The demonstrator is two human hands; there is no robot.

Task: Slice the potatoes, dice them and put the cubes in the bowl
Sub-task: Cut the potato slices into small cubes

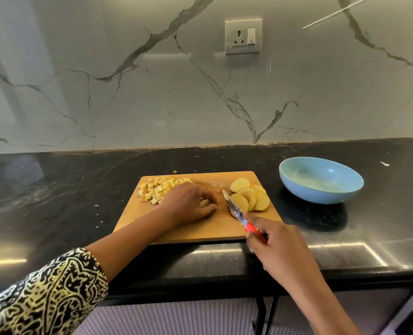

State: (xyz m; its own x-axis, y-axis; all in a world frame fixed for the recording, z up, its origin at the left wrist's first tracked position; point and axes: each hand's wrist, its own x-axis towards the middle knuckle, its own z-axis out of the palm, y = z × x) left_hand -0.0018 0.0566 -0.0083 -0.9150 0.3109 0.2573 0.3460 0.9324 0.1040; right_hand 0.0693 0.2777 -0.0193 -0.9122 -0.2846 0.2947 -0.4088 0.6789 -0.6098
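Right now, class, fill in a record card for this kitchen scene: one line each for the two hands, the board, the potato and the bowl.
left hand: on the cutting board, fingers curled round a small potato piece
right hand: holds red-handled knife, blade over the board
cubes: heaped at board's far left corner
slices: overlapping at board's right side
bowl: blue, on the counter right of the board, no cubes inside

Left sleeve (43, 293) blk w/ cream-yellow squiggle print, cuff at forearm, left hand (188, 204) & right hand (282, 247) bare
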